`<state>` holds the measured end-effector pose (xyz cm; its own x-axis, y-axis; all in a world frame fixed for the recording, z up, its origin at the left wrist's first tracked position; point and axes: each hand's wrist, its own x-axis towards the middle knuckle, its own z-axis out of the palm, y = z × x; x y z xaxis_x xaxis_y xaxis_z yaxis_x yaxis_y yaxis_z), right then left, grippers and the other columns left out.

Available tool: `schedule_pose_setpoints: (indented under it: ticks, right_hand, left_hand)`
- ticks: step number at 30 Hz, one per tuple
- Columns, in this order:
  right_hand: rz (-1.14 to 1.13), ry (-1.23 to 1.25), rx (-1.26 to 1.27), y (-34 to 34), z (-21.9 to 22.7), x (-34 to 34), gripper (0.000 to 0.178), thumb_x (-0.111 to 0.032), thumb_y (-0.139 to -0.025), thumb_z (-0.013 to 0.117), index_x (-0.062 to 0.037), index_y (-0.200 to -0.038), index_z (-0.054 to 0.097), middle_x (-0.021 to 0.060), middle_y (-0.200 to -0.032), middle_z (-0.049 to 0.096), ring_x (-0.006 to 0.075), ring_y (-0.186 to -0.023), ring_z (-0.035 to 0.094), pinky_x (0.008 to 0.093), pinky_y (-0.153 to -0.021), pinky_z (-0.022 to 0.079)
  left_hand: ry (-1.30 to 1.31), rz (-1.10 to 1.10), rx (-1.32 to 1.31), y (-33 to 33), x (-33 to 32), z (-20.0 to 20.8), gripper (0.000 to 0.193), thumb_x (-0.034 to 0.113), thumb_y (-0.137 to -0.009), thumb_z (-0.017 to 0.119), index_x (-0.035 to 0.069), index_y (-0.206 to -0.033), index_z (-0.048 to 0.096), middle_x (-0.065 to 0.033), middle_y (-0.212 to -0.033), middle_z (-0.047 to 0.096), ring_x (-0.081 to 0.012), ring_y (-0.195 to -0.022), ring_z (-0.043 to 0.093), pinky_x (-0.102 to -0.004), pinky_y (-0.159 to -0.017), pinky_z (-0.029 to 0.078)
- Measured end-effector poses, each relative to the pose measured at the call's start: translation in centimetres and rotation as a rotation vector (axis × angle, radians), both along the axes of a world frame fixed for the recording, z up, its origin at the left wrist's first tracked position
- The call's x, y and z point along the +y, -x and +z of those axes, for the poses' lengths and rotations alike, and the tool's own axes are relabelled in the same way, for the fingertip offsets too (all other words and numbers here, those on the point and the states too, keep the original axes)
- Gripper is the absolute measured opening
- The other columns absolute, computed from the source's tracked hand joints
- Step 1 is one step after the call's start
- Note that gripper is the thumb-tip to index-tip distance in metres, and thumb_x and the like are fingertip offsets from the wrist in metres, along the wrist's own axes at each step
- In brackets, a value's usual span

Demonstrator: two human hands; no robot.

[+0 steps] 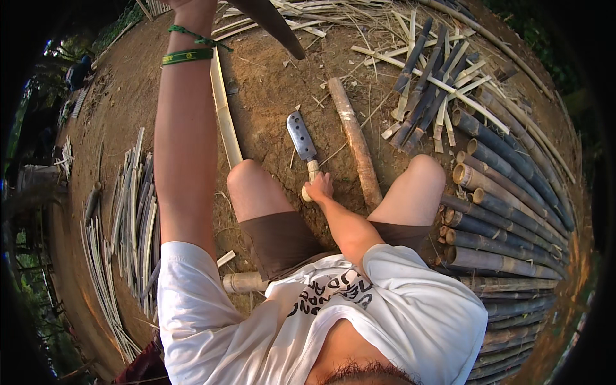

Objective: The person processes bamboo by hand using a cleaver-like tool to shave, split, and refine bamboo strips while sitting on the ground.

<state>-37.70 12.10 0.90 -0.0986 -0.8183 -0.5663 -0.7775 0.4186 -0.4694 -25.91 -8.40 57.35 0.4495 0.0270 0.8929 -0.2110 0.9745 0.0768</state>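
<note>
I sit on bare earth with my knees apart. My right hand [319, 187] grips the pale handle of a cleaver [300, 136], whose broad metal blade points away from me, low over the ground between my knees. Just right of the blade lies a brown bamboo log [353, 141]. My left arm is raised, with green bands on the wrist. My left hand [192, 5] is cut off by the top edge beside a dark bamboo piece [273, 25]; its grip is hidden. A long pale split strip [224, 109] runs along the ground by that arm.
Dark bamboo culms [507, 192] are stacked at my right, with split pieces [430, 83] heaped beyond them. Thin strips [131, 212] lie bundled at my left. A short bamboo piece [244, 281] sits under my left thigh. A person [78, 70] crouches far off at upper left.
</note>
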Motion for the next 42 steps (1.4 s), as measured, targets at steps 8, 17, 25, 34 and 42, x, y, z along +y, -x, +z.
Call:
schedule_pose_setpoints:
  ticks: [8, 17, 25, 34, 42]
  right_hand:
    - [-0.186, -0.119, -0.018, -0.5, 0.0, -1.6, 0.076, -0.033, -0.082, 0.081, -0.0006, -0.139, 0.043, 0.0208, -0.140, 0.047, 0.0373, -0.124, 0.056, 0.0462, -0.100, 0.054]
    - [-0.598, -0.335, -1.104, 1.9, 2.3, -8.3, 0.031, -0.002, -0.075, 0.066, 0.0087, -0.103, 0.057, 0.0187, -0.086, 0.069, 0.0292, -0.077, 0.070, 0.0442, -0.070, 0.059]
    - [-0.278, 0.606, -1.134, 8.2, 26.9, -6.7, 0.036, -0.004, -0.092, 0.065, -0.0008, -0.122, 0.045, 0.0104, -0.089, 0.064, 0.0143, -0.071, 0.063, 0.0286, -0.061, 0.053]
    - [0.004, 1.180, -1.143, 12.1, 46.5, 0.5, 0.064, -0.031, -0.101, 0.061, 0.0030, -0.148, 0.035, 0.0051, -0.087, 0.060, 0.0097, -0.073, 0.056, 0.0258, -0.066, 0.049]
    - [0.071, 1.138, -1.174, 10.7, 47.1, 0.4, 0.062, -0.025, -0.100, 0.064, 0.0048, -0.148, 0.036, 0.0031, -0.089, 0.060, 0.0069, -0.073, 0.054, 0.0235, -0.064, 0.046]
  left_hand:
    - [-0.193, -0.034, 0.044, 0.8, -0.4, -6.0, 0.063, 0.058, -0.106, 0.041, 0.001, -0.115, 0.066, 0.0006, -0.094, 0.063, -0.0087, -0.081, 0.054, -0.0231, -0.072, 0.042]
    - [-0.292, -0.306, -0.221, 3.5, 0.1, -5.6, 0.051, 0.048, -0.099, 0.064, 0.001, -0.118, 0.062, 0.0037, -0.099, 0.064, -0.0035, -0.087, 0.054, -0.0215, -0.075, 0.044]
    - [-0.585, -0.648, -0.230, 1.4, 3.7, -4.6, 0.031, 0.025, -0.095, 0.074, 0.003, -0.112, 0.060, 0.0014, -0.103, 0.068, -0.0051, -0.092, 0.058, -0.0218, -0.083, 0.047]
    - [-0.426, -0.703, -0.096, 3.8, 2.6, -3.4, 0.021, 0.015, -0.097, 0.072, 0.005, -0.103, 0.054, -0.0015, -0.101, 0.066, -0.0060, -0.091, 0.059, -0.0234, -0.086, 0.047]
    - [-0.387, -0.728, -0.158, 4.6, -1.6, -3.7, 0.017, 0.013, -0.098, 0.068, 0.005, -0.106, 0.055, -0.0016, -0.100, 0.065, -0.0066, -0.090, 0.059, -0.0245, -0.081, 0.049]
